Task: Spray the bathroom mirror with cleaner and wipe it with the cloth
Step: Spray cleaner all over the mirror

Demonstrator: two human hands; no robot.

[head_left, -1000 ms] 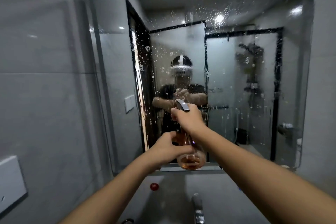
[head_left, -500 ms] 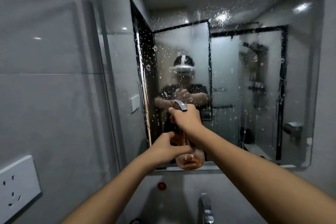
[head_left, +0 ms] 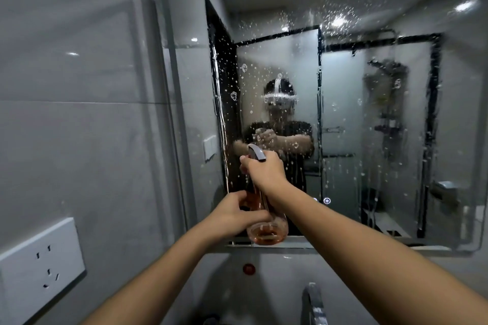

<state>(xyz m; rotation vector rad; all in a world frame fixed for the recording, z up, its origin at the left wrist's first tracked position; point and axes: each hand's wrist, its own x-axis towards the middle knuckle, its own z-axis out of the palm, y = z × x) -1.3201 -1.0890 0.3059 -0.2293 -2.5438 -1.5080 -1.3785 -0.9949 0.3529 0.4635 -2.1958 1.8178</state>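
The bathroom mirror (head_left: 369,140) fills the wall ahead, speckled with droplets and foam spots and streaked with runs on its right side. I hold a clear spray bottle (head_left: 266,232) of orange liquid, grey nozzle (head_left: 255,152) on top, up in front of the mirror's lower middle. My right hand (head_left: 265,173) grips the bottle's neck and trigger. My left hand (head_left: 237,215) grips the bottle's body from the left. No cloth is in view.
A grey tiled wall (head_left: 79,113) stands close on the left with a white power socket (head_left: 39,266). Below the mirror are a red round button (head_left: 248,268) and the top of a metal tap (head_left: 313,303). The mirror reflects a person and a shower enclosure.
My view has shifted left, so the mirror and bottle sit further right in frame and the socket shows more. Both hands keep the same hold on the bottle.
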